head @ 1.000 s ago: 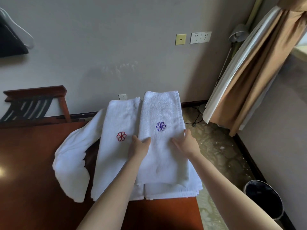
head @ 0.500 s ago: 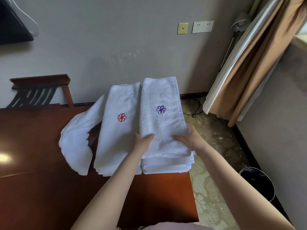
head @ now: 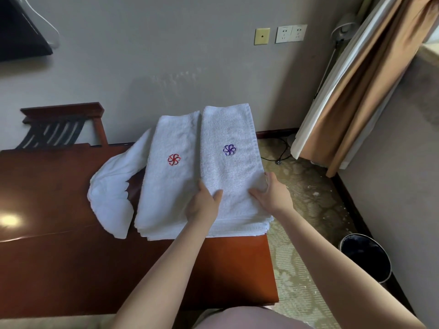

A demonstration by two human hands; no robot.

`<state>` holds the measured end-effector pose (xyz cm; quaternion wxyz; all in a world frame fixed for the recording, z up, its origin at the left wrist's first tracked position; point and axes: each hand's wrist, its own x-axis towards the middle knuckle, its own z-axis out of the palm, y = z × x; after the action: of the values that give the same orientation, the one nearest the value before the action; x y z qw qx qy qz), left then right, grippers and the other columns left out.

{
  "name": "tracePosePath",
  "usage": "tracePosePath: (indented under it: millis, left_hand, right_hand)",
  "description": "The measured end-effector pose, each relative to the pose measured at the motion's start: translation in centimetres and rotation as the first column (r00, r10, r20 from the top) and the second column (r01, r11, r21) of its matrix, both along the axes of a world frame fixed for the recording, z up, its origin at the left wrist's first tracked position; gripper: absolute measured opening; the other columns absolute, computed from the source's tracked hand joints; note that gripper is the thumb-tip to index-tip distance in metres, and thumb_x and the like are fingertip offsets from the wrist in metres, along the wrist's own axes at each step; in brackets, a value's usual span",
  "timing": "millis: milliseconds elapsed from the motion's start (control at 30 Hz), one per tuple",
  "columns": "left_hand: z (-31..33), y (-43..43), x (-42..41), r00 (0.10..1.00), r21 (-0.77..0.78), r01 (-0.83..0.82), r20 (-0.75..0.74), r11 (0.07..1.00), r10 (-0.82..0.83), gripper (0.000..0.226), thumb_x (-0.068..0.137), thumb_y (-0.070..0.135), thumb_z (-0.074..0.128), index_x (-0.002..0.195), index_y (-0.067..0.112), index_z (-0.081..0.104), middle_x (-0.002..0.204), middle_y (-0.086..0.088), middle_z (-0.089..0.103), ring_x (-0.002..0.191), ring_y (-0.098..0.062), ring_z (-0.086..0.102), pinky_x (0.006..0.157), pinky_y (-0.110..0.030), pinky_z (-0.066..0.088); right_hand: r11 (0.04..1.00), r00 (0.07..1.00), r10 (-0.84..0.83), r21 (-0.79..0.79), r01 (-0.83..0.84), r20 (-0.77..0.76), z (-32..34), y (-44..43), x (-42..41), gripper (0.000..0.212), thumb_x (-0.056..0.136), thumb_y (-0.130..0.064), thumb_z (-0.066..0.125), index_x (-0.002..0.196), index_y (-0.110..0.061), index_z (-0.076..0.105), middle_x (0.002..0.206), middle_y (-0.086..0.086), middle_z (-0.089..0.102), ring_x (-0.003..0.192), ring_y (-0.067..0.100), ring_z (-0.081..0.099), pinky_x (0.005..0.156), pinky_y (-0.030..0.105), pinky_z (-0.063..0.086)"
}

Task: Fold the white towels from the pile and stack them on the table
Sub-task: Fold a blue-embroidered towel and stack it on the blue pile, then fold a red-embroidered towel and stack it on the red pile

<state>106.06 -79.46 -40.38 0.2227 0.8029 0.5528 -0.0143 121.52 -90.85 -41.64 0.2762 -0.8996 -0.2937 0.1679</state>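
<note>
Since the earlier frames, the top towel of the right stack (head: 228, 176) has been brought square with the layers beneath it, and both hands have slid toward its near end. The brown wooden table (head: 71, 269) carries all the towels at its right end. A tan curtain (head: 368, 91) hangs at the far right, a dark waste bin (head: 365, 260) stands on the floor below it, and a wooden chair (head: 61, 124) stands behind the table. A loose towel (head: 111, 191) lies unfolded, touching the left stack (head: 166, 186), which sits just beside the right stack. The left hand (head: 202, 207) presses that stack's left edge, fingers extended into the gap between the stacks, thumb flat on top. The right hand (head: 273, 198) presses the right edge, fingers straight, thumb on top. A purple emblem (head: 229, 150) marks the right stack; a red emblem (head: 174, 159) marks the left.
</note>
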Motion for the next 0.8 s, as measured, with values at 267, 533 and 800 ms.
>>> tracePosePath:
  millis: [267,533,800]
  left_hand:
    - [-0.8,0.9,-0.9,0.88,0.364,0.448,-0.017,0.817,-0.475,0.041,0.099,0.033,0.04,0.14,0.028,0.042,0.157,0.007,0.02,0.145,-0.017,0.009,0.112,-0.048,0.021]
    - [-0.5,2.1,-0.2,0.86,0.157,0.492,0.064,0.857,-0.505,0.042,0.101,0.031,0.035,0.141,0.022,0.043,0.154,0.007,0.03,0.145,-0.013,0.016,0.114,-0.045,0.022]
    - [2.8,3.9,0.6,0.87,0.277,0.185,0.399,0.943,-0.289,0.024,0.097,0.021,0.049,0.107,0.007,0.066,0.135,-0.006,0.051,0.123,-0.026,0.047,0.1,-0.036,0.037]
  right_hand:
    - [0.947,0.796,0.314,-0.104,-0.305,0.518,0.8,0.3,-1.2,0.066,0.087,-0.028,0.06,0.147,-0.014,0.035,0.147,0.013,0.04,0.134,0.033,0.037,0.101,0.046,0.036]
    - [0.881,0.867,0.448,-0.269,-0.388,0.218,0.2,0.1,-0.9,0.063,0.099,-0.05,0.033,0.153,-0.022,0.017,0.161,-0.004,0.009,0.148,0.015,0.003,0.118,0.049,0.012]
    - [0.926,0.867,0.355,-0.002,-0.378,0.349,4.6,2.6,-1.0,0.041,0.095,-0.033,0.052,0.132,-0.016,0.052,0.133,0.003,0.053,0.126,0.025,0.043,0.1,0.039,0.038]
